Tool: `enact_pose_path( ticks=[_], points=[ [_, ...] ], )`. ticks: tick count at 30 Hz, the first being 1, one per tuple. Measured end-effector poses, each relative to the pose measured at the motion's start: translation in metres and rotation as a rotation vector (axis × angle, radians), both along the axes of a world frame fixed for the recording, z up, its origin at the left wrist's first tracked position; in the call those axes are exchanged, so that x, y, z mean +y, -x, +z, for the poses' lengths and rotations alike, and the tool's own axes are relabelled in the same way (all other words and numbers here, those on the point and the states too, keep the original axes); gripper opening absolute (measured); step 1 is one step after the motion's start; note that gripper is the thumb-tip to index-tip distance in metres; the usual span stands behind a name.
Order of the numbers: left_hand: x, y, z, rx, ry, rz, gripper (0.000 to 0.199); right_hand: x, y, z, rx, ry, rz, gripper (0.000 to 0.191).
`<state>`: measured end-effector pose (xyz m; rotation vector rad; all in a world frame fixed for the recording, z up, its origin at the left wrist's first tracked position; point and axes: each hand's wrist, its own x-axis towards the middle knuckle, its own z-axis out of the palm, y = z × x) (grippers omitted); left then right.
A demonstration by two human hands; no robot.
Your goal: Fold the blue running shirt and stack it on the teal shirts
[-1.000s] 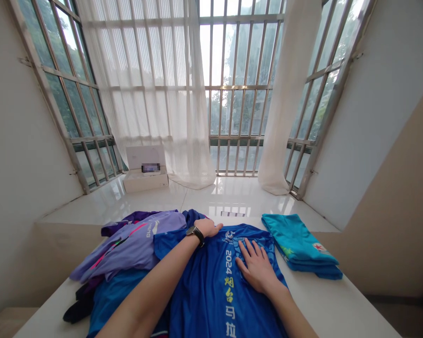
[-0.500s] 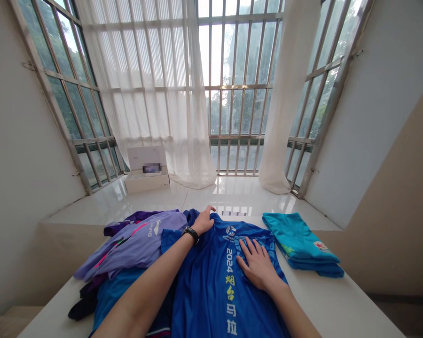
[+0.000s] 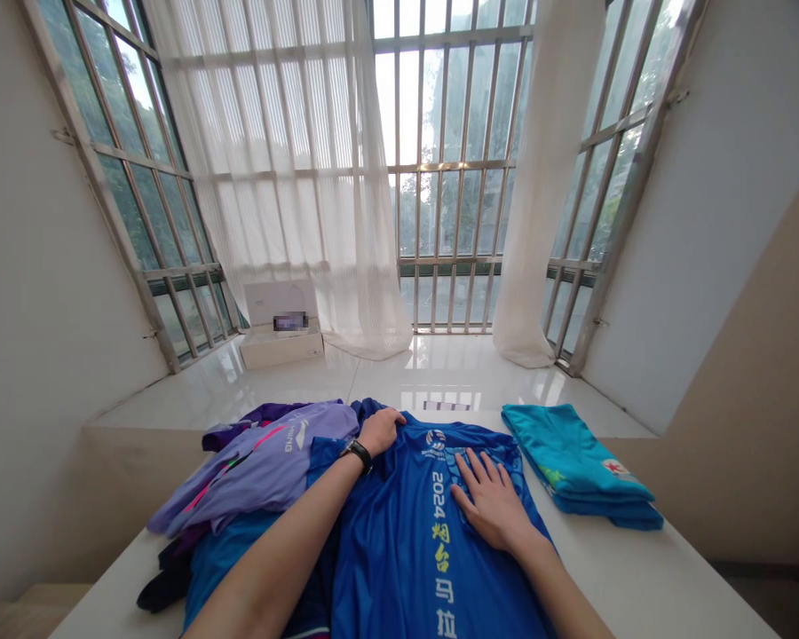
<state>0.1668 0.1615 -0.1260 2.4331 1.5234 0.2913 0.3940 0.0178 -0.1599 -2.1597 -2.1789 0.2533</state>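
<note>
A blue T-shirt with printed white and yellow lettering lies spread before me, its collar toward the window. My left hand, with a dark band on the wrist, is closed on the shirt's fabric beside the collar. Flat on the chest of the same shirt rests my right hand, fingers spread. A lavender garment lies heaped to the left, next to my left forearm. On the right sits a folded teal garment, apart from both hands.
A white box with a raised lid stands by the window at the back left. Sheer curtains hang before the barred window. The white table adjoins a glossy sill. More dark and blue clothes lie under the lavender one.
My left hand's fingers have closed onto the shirt by the collar, where the index finger was raised before. My right hand stays flat on the shirt. The view has shifted slightly.
</note>
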Motion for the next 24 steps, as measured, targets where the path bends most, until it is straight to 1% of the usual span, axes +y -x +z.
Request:
enact_pose_path(
  ticks=[3,4,6,10,12,13,14,16,18,20,22,24],
  points=[
    [-0.005,-0.001,0.002,0.060,0.027,-0.020,0.039,0.006,0.001,-0.002,-0.007,-0.003,0.000,0.071],
    [-0.006,-0.001,0.003,0.079,0.044,-0.029,0.041,0.008,0.002,-0.002,-0.007,-0.004,0.002,0.071],
    [-0.008,0.001,0.009,0.107,0.080,-0.044,0.055,0.012,0.002,-0.003,-0.005,-0.006,0.009,0.071],
    [-0.006,0.017,0.030,0.136,0.159,-0.057,0.083,0.015,0.001,-0.004,-0.005,-0.017,0.011,0.070],
    [-0.004,0.030,0.042,0.158,0.197,-0.044,0.091,0.015,0.001,-0.004,-0.004,-0.017,0.013,0.070],
    [-0.003,0.037,0.048,0.174,0.212,-0.033,0.091,0.015,0.001,-0.004,-0.004,-0.017,0.014,0.071],
    [-0.004,0.042,0.053,0.191,0.225,-0.020,0.088,0.014,0.001,-0.003,-0.003,-0.016,0.015,0.071],
    [-0.006,0.050,0.062,0.223,0.233,0.006,0.072,0.014,0.001,-0.003,-0.002,-0.015,0.016,0.072],
    [-0.010,0.053,0.069,0.242,0.216,0.023,0.054,0.014,0.001,-0.003,0.000,-0.014,0.016,0.072],
    [-0.015,0.052,0.074,0.244,0.175,0.029,0.041,0.014,0.000,-0.003,0.001,-0.013,0.017,0.072],
    [-0.020,0.049,0.078,0.231,0.126,0.035,0.034,0.014,0.000,-0.004,0.003,-0.014,0.016,0.071],
    [-0.025,0.048,0.081,0.210,0.091,0.054,0.032,0.013,-0.001,-0.005,0.004,-0.016,0.015,0.071]
  ],
)
